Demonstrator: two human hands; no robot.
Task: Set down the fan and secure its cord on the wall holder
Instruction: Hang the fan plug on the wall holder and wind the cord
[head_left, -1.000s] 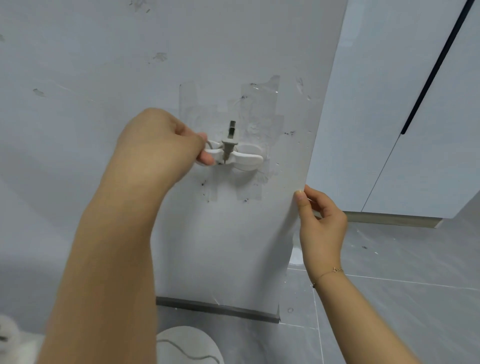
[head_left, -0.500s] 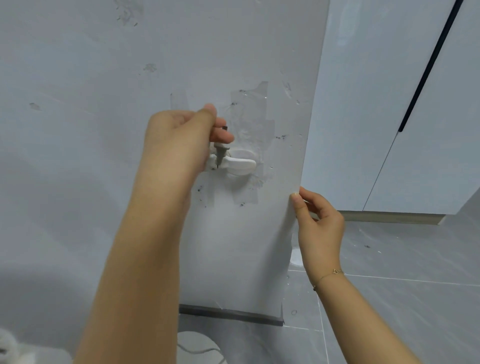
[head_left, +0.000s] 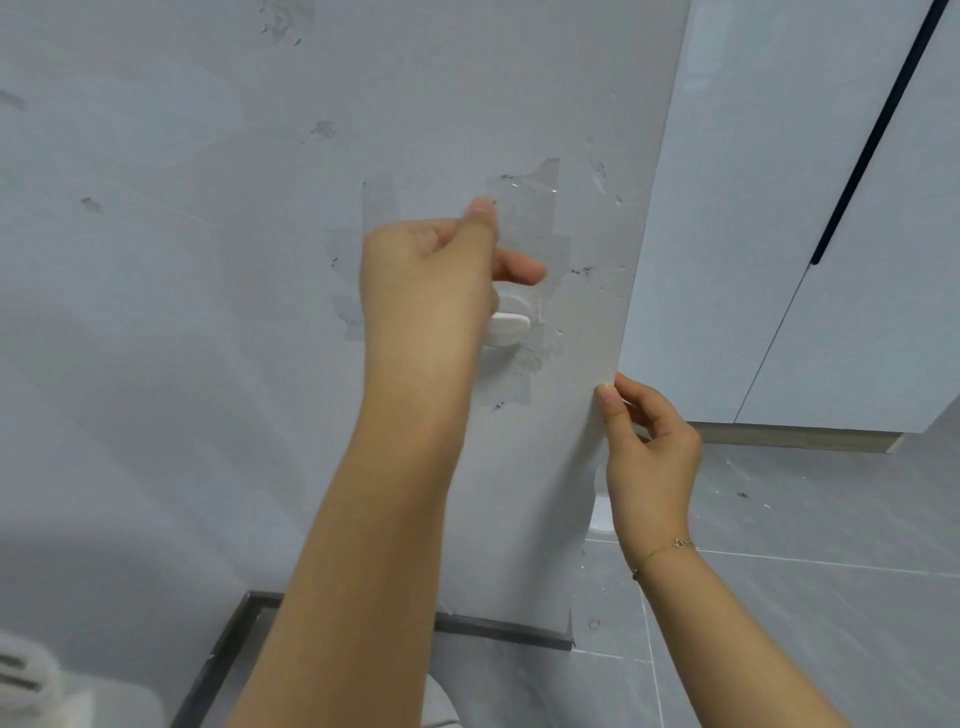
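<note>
A white wall holder (head_left: 511, 326) is stuck on the grey wall (head_left: 208, 312) under clear tape. Only its right wing shows past my left hand (head_left: 431, 280). That hand lies over the holder with thumb up and fingers curled in at it, on the cord. The cord and its plug are hidden behind the hand. My right hand (head_left: 649, 457) pinches the wall's corner edge, thumb on the front face. A white round fan base (head_left: 441, 709) peeks out on the floor below my left forearm.
White cabinet doors (head_left: 805, 208) with a dark handle slot stand to the right. Grey floor tiles (head_left: 805, 597) spread below them. A dark skirting strip (head_left: 509, 631) runs along the wall's foot. A blurred white object (head_left: 26, 670) sits at the bottom left.
My left hand has moved up and right over the holder, and the plug seen earlier is now hidden behind it. My right hand stays on the wall's corner edge.
</note>
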